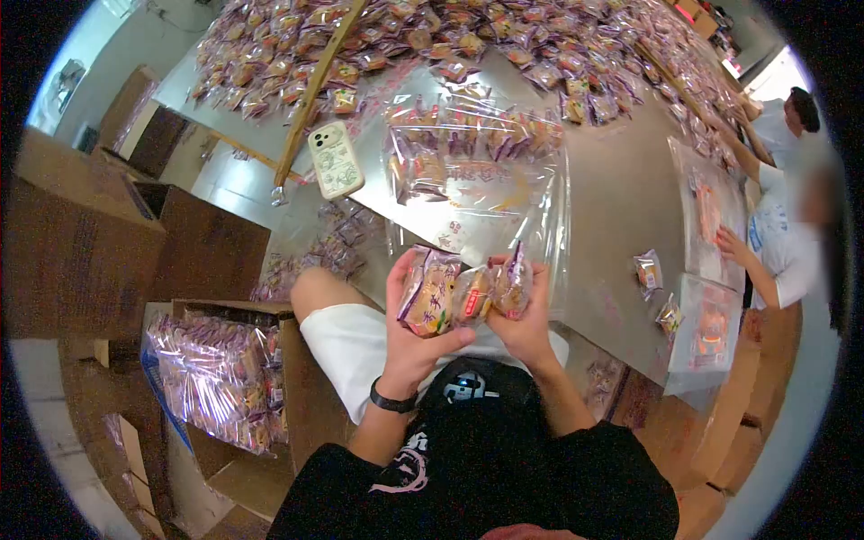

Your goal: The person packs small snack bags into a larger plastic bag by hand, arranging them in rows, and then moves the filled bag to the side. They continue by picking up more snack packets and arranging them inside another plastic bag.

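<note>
My left hand (414, 353), wearing a dark wristband, is closed around wrapped pastries (430, 292) in clear and purple film. My right hand (528, 337) grips another wrapped pastry (514, 283). Between the two hands a packet with a red label (473, 297) is pressed against the others. Just beyond my fingers, a large clear plastic bag (531, 193) lies flat on the metal table (621, 207). Rows of the same wrapped pastries (427, 171) fill its far part.
A phone in a pale case (335, 160) lies left of the bag. Heaped packets (432, 40) cover the table's far side behind wooden strips (315, 103). A carton (310, 387) with a filled bag (216, 373) stands at left. At right, a person (778, 234) touches another bag (706, 211).
</note>
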The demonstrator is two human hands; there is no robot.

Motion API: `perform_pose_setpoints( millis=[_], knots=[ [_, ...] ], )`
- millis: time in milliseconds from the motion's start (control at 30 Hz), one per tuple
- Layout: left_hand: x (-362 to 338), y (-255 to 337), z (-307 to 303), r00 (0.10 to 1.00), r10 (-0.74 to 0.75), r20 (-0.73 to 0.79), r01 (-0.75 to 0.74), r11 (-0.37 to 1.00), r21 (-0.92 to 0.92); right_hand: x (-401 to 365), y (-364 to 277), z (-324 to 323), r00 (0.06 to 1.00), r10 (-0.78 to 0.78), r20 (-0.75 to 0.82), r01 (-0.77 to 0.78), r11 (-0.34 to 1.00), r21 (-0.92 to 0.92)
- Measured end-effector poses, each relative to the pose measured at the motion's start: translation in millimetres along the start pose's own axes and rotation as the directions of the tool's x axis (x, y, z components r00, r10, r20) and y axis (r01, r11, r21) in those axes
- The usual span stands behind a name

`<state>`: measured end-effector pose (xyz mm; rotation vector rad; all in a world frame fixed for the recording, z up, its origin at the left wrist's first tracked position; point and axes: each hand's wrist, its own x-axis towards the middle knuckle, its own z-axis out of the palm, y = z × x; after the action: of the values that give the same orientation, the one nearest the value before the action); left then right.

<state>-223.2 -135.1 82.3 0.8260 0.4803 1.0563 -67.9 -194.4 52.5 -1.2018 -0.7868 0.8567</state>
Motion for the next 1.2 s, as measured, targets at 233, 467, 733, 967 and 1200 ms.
perform_pose_setpoints(
  millis=[233, 467, 733, 967, 1200],
  knots=[
    [1, -7, -3, 0.971, 0.032, -0.235, -0.036, 0.999, -0.014, 10, -2, -19, 0.991, 0.128, 0.029, -0.131, 0.971, 0.202],
    [-1, -10, -2, 0.964, 0.025, -0.264, -0.047, 0.996, -0.076, 11, -1, -38, 0.881, 0.117, 0.459, -0.385, 0.74, 0.551],
    [-4, -23, 4, 0.973, 0.071, -0.221, -0.065, 0.997, 0.035, -4, 11, 0, 0.992, -0.029, -0.122, 0.046, 0.99, 0.137],
    [-3, -24, 3, 0.971, 0.082, -0.222, -0.085, 0.996, -0.002, -13, -4, -9, 0.93, -0.332, 0.161, 0.368, 0.845, -0.387],
    [-5, -28, 4, 0.976, 0.051, -0.21, -0.059, 0.998, -0.032, -5, 8, -9, 0.937, -0.344, 0.056, 0.336, 0.851, -0.404]
  ],
)
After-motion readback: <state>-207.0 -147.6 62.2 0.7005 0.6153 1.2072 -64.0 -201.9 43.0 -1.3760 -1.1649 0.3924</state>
